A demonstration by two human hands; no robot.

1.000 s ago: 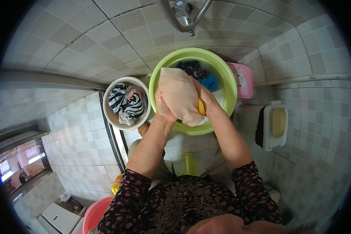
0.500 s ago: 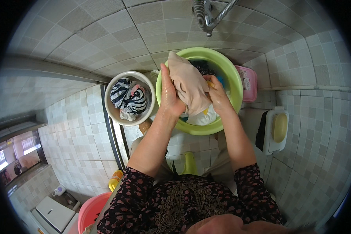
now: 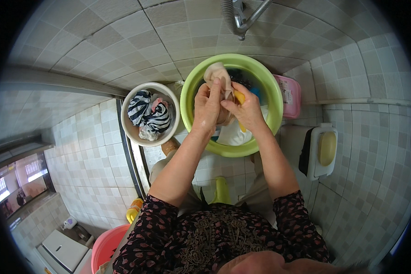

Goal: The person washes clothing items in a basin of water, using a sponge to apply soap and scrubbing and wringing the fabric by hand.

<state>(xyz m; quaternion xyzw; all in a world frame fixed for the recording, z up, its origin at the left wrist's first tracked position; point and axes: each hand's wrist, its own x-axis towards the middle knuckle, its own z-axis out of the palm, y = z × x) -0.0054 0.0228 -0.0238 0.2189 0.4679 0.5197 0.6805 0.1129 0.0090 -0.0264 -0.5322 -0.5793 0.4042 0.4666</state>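
Note:
Above the lime-green basin [image 3: 277, 82], a wet beige cloth [image 3: 218, 73] is bunched between my two hands. My left hand [image 3: 207, 108] is closed on its left side, thumb up over the folds. My right hand [image 3: 247, 109] closes around a long yellow bar-like thing [image 3: 239, 97] and meets the cloth with its fingertips; its palm hides most of the bar. Below them in the basin lie a white cloth [image 3: 235, 135], something blue [image 3: 255, 91] and dark cloth [image 3: 241, 77] in water.
Left of the green basin stands a white basin [image 3: 127, 128] with striped laundry. To the right are a pink box [image 3: 293, 98] and a white container with a yellowish oval [image 3: 326, 148]. A metal hose [image 3: 231, 18] hangs above; a pink tub [image 3: 98, 251] sits lower left.
The beige cloth, spread out before, is now gathered up between the hands. My left hand has turned and closed over it; the hands are nearer each other, and more of the yellow bar shows.

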